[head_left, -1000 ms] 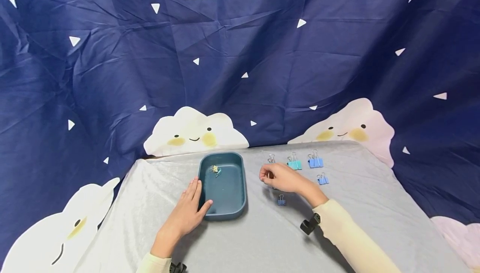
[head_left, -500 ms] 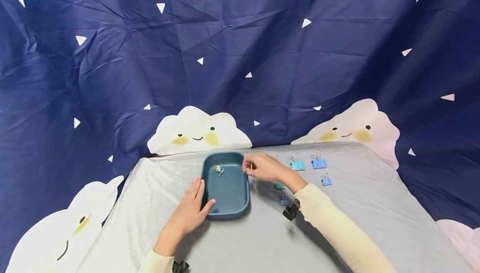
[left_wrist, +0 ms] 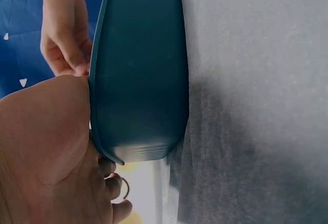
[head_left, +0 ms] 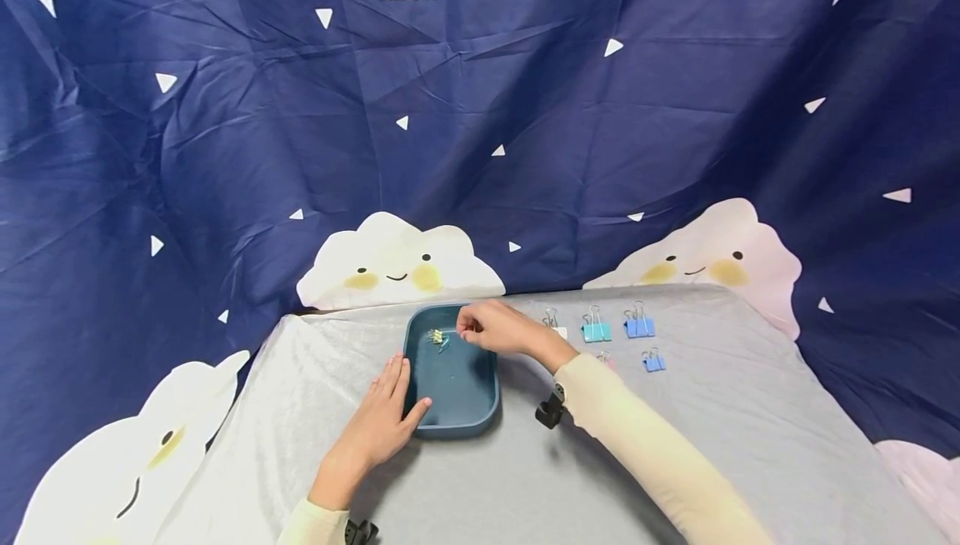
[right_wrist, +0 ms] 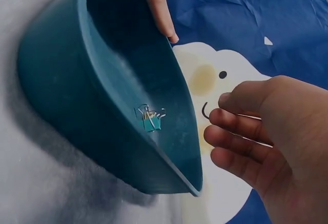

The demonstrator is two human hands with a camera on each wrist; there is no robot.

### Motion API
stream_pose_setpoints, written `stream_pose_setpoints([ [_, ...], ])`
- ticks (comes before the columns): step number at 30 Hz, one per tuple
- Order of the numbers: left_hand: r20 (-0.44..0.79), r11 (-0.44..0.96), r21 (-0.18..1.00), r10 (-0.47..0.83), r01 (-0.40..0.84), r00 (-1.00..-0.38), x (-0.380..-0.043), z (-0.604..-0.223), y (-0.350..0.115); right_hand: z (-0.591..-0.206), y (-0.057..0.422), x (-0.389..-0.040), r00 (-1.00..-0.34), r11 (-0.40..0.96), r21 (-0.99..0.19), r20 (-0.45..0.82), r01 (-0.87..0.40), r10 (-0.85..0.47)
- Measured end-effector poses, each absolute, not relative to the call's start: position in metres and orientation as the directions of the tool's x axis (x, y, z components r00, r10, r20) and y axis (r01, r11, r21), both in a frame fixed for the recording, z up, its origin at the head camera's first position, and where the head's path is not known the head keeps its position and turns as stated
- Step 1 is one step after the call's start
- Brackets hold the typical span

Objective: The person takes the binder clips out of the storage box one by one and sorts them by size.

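Note:
In the head view, my left hand (head_left: 378,420) holds a dark teal box (head_left: 453,430) by its left wall, thumb over the rim and fingers along the outside. The left wrist view shows those fingertips (left_wrist: 122,211) beyond the wall. My right hand (head_left: 495,328) hovers at the box's right rim, its thumb and fingertips close together. No object shows between them in the right wrist view, though a tiny one could be hidden. Inside the box lie small yellow binder clips (head_left: 435,336) and a teal binder clip (right_wrist: 151,123).
Right of the box lie a white binder clip (head_left: 557,330), a large teal binder clip (head_left: 597,331), a large blue binder clip (head_left: 639,327), a small blue binder clip (head_left: 654,362) and a partly hidden pink one (head_left: 604,358). Grey cloth (head_left: 480,495) covers the table; a navy curtain (head_left: 450,112) hangs behind.
My right hand has moved left from the binder clips to over the box's right rim. The left hand keeps its place on the box. The view has shifted slightly.

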State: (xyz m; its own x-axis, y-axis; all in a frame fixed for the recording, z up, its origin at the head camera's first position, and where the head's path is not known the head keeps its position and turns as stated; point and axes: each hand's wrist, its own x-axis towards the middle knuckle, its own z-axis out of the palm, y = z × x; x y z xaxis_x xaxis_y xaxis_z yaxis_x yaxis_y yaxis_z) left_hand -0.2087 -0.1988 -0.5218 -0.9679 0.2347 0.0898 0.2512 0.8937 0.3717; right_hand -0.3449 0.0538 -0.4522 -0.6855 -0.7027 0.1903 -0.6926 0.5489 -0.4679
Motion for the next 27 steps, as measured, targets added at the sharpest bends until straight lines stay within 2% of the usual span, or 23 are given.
stream_pose_setpoints([
  [12, 0.084, 0.897, 0.361, 0.241, 0.255, -0.967, -0.211, -0.524, -0.201, -0.455, 0.023, -0.358, -0.681, 0.584, -0.422, 0.119, -0.693, -0.722],
  [18, 0.089, 0.894, 0.368, 0.240, 0.256, -0.967, -0.210, -0.524, -0.200, -0.459, 0.011, -0.361, -0.706, 0.626, -0.405, 0.072, -0.666, -0.704],
  [23, 0.087, 0.895, 0.365, 0.241, 0.257, -0.966, -0.209, -0.522, -0.200, -0.464, 0.001, -0.364, -0.707, 0.659, -0.320, 0.055, -0.681, -0.705],
  [27, 0.082, 0.893, 0.375, 0.236, 0.249, -0.968, -0.209, -0.523, -0.200, -0.470, -0.004, -0.365, -0.719, 0.697, -0.252, -0.009, -0.671, -0.695],
])
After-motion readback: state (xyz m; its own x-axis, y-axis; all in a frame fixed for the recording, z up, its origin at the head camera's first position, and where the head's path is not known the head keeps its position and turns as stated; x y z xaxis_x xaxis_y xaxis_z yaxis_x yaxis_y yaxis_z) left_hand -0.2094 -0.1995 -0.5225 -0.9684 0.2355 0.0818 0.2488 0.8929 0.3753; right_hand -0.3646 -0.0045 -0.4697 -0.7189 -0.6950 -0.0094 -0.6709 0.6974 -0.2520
